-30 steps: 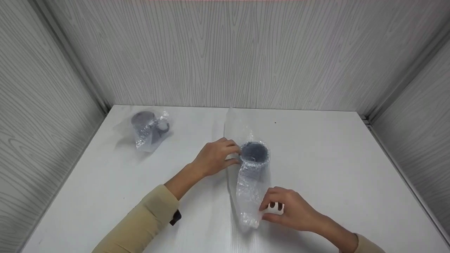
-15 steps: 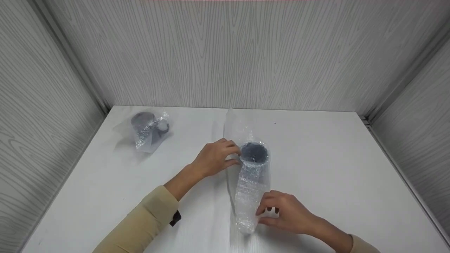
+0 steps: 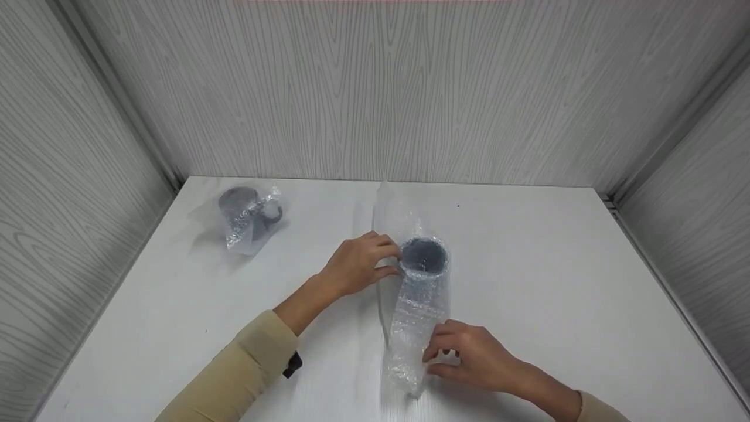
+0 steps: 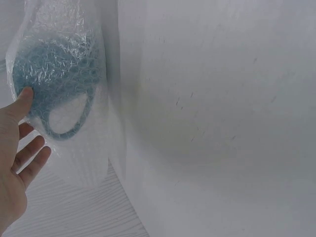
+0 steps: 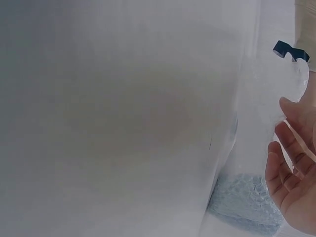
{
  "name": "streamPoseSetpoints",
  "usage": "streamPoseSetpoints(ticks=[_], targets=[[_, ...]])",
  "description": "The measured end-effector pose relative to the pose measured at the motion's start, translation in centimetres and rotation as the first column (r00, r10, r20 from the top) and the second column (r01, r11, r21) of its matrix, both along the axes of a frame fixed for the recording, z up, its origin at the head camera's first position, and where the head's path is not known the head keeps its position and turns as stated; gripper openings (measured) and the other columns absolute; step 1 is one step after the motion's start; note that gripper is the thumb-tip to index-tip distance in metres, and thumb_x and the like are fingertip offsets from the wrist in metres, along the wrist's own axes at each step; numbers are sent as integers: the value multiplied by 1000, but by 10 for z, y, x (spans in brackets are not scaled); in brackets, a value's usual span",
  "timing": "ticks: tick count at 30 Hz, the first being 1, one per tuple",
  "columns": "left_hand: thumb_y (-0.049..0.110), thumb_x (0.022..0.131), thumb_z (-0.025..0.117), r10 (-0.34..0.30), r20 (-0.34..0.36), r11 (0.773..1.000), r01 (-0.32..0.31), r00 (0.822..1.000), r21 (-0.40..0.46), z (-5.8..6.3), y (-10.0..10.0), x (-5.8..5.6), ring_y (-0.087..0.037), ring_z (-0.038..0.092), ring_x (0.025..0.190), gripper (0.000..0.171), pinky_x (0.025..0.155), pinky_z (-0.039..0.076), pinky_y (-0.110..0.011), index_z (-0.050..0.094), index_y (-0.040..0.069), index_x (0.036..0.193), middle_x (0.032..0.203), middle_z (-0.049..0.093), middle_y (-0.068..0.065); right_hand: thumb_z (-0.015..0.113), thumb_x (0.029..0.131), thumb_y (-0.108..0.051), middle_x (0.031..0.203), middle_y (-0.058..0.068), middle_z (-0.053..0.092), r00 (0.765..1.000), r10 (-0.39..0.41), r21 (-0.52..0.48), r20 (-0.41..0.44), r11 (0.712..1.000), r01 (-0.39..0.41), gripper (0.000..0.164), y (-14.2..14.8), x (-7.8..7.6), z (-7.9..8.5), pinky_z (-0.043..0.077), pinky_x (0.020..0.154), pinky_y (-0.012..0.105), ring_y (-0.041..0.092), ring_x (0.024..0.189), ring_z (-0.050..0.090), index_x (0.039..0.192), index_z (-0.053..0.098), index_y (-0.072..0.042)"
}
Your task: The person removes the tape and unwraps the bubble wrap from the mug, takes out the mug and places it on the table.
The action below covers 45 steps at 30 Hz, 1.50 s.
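Observation:
A blue-grey mug [image 3: 424, 258] stands upright at mid-table, mouth up, with bubble wrap [image 3: 410, 328] around it. One length of the wrap runs from the mug toward the near edge, another toward the back wall. My left hand [image 3: 358, 264] holds the mug's left side through the wrap. In the left wrist view its thumb presses on the wrapped mug [image 4: 59, 79], whose handle shows through the plastic. Lower right, my right hand [image 3: 473, 357] pinches the right edge of the near length between thumb and forefinger; the right wrist view shows this bubble wrap [image 5: 256, 118] hanging at the fingertips.
A second dark mug [image 3: 239, 205], also in bubble wrap, is at the table's back left. Wood-patterned panels [image 3: 375, 88] wall in the white table [image 3: 545, 264] at the back and sides. A small dark device [image 3: 292, 364] shows under the left sleeve.
My right hand has drawn the near end of the bubble wrap slightly left and toward the near edge. My left hand has stayed on the mug, which has hardly moved.

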<state>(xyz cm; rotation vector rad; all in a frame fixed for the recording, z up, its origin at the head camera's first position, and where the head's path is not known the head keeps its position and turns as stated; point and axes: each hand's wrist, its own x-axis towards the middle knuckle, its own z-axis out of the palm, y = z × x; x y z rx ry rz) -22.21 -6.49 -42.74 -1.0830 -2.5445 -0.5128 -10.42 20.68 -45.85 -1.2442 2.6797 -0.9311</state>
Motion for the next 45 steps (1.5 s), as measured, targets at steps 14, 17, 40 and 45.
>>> streamPoseSetpoints(ticks=[14,17,40,45], targets=[[32,91,83,6,-12,1000,-6,1000,-14,-1,0,0,-16,73,104,22,82,64,-30,77,22,110,115,78,5,89,83,-18,91,-14,71,989,33,27,-143,999,-29,14,-3,0,-6,51,71,9,2,83,63,92,80,-23],[32,91,83,7,-9,1000,-7,1000,-13,-2,0,0,-16,73,105,22,82,64,-31,77,22,109,115,78,5,89,83,-18,91,-14,72,986,39,34,-162,999,-34,14,-4,0,-6,51,73,8,1,84,62,92,80,-23],[31,90,83,-2,-31,1000,2,1000,-22,-1,-1,0,-17,73,102,22,81,64,-31,78,21,109,112,78,4,88,86,-18,96,-10,72,985,31,78,-167,997,-18,17,2,-5,22,56,72,17,6,86,66,101,82,-23],[30,90,84,-10,-42,1000,9,999,-19,-2,-1,-1,-17,73,101,22,81,64,-31,78,20,108,110,78,3,87,87,-19,97,-9,73,981,18,93,-193,996,1,16,4,-12,34,59,73,21,9,88,68,102,82,-22]])
